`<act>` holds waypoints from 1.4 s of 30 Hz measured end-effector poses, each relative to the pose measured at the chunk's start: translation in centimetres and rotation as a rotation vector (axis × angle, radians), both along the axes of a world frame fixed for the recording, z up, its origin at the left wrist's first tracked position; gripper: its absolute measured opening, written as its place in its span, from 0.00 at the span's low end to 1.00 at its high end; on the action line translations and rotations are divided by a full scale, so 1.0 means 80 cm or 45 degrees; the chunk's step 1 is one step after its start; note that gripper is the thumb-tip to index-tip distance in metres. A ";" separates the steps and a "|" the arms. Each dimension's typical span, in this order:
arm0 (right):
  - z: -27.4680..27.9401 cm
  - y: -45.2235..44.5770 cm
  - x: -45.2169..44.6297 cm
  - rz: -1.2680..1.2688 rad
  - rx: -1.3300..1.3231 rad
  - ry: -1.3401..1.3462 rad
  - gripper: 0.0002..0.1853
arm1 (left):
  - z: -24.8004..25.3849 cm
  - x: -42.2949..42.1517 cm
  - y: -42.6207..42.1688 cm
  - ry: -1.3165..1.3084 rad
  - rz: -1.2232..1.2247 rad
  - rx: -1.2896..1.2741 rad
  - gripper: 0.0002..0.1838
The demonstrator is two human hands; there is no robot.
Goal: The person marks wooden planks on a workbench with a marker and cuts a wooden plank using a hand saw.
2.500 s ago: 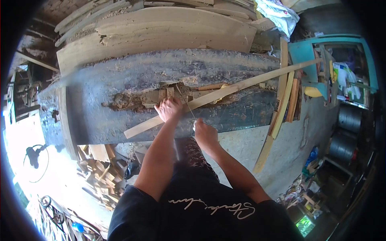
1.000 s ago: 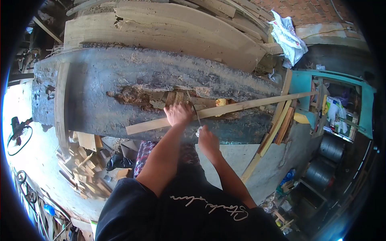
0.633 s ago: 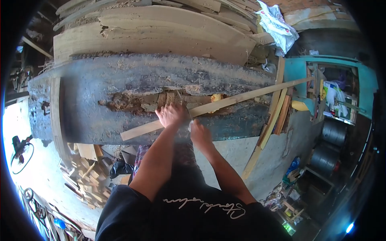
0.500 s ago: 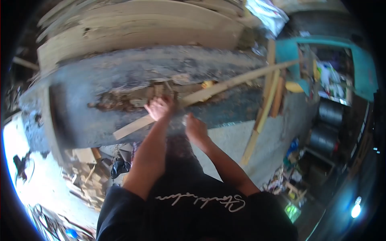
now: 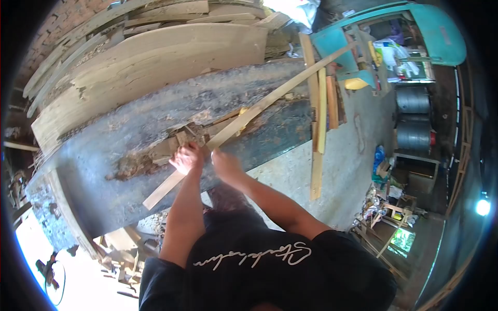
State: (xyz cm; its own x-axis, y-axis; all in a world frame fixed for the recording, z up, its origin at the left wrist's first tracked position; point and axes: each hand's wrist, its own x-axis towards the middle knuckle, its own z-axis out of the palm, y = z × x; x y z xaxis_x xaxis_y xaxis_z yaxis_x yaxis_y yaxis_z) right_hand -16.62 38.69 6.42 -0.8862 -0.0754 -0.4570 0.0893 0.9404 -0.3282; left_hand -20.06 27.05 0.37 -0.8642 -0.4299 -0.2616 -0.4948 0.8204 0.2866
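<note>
A long wooden strip (image 5: 280, 92) lies slantwise across the dark, worn workbench (image 5: 249, 150). My left hand (image 5: 187, 157) is closed over the strip near its lower left end, beside a small wooden block (image 5: 182, 138). Just right of it, my right hand (image 5: 227, 167) is in a fist close to the strip's near edge. Something small and pale shows at its fingers, too blurred to name. A rough, broken hollow runs along the bench top under the strip, with wood bits in it.
Thick planks (image 5: 171, 54) are stacked behind the bench. Several narrow strips (image 5: 316, 155) lean at its right end, near a turquoise cabinet (image 5: 441, 33). Metal drums (image 5: 413, 136) stand farther right. Wood offcuts (image 5: 122, 272) lie on the floor at lower left.
The view has turned and shifted, so the bench looks more tilted. My right hand appears slightly nearer my left hand. The left one keeps its place on the strip.
</note>
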 end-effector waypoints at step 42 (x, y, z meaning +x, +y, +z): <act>0.017 0.014 0.002 0.146 -0.028 0.078 0.08 | 0.007 -0.007 0.003 -0.003 0.015 0.074 0.20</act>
